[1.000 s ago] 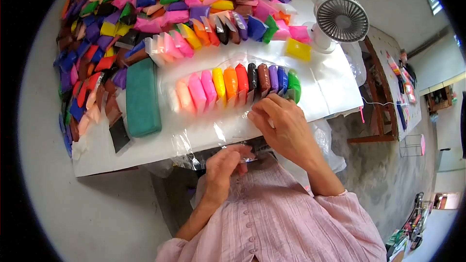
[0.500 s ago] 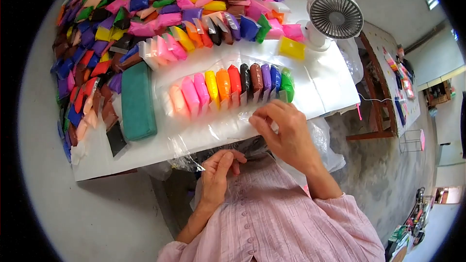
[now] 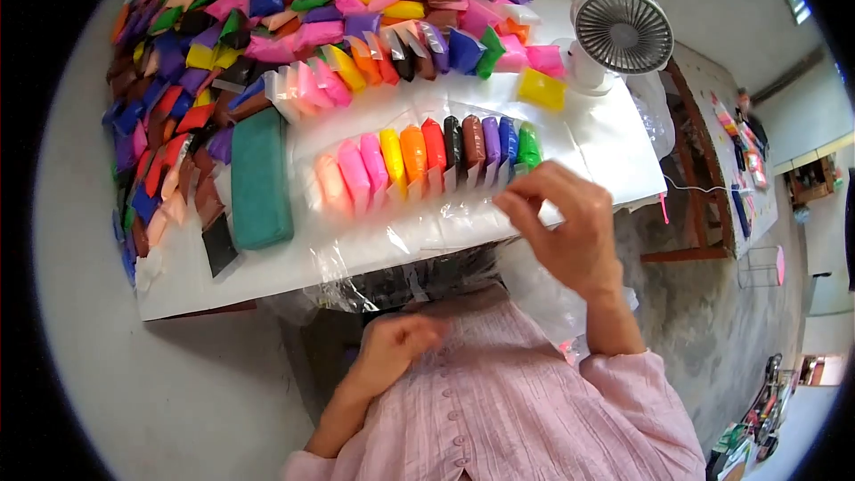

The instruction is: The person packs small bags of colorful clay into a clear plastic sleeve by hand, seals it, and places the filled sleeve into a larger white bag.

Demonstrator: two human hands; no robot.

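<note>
A row of soft packets point(image 3: 414, 156) in peach, pink, yellow, orange, red, black, brown, purple, blue and green lies inside a clear plastic bag point(image 3: 387, 236) on the table. My right hand point(image 3: 570, 227) is raised by the bag's right end, close to the green packet point(image 3: 528, 144). Its thumb and forefinger are bent together; whatever may be between them is hidden. Low in front of the pink shirt, beneath the table edge, my left hand point(image 3: 396, 352) has curled fingers smeared by motion.
Behind the bag stands another row of packets point(image 3: 363, 62), with a large heap of packets point(image 3: 294, 0) beyond. A green case point(image 3: 260, 180) lies left, a yellow packet point(image 3: 541, 89) and a white fan point(image 3: 622, 28) right. Crumpled clear plastic point(image 3: 410, 276) hangs below the table edge.
My right hand has moved right and slightly up. My left hand has dropped a little lower and blurred. The row of packets keeps its place on the table.
</note>
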